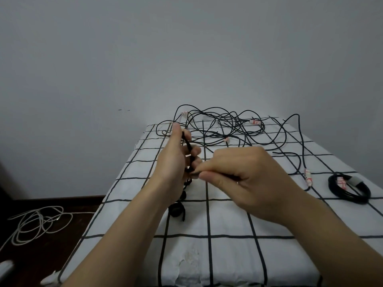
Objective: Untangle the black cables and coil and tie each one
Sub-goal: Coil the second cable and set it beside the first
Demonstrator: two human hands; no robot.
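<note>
Gripping black cable (187,145) above checked cloth (228,255): left hand (176,162) curled round it, right hand (244,179) pinching it between thumb and fingertips. Dark loops hang under left hand down to cloth. Far end: tangle of black cables (217,127). Right edge: coiled cable (350,190), grey-banded. On cables: red-white tags (256,122), print too small to read. Floor, left: white cord (37,224).

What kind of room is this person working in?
Probably a plain room at home, perhaps a bedroom: a white checked sheet covers the bed-like surface, against a bare grey wall, with a dark wooden floor beside it.
</note>
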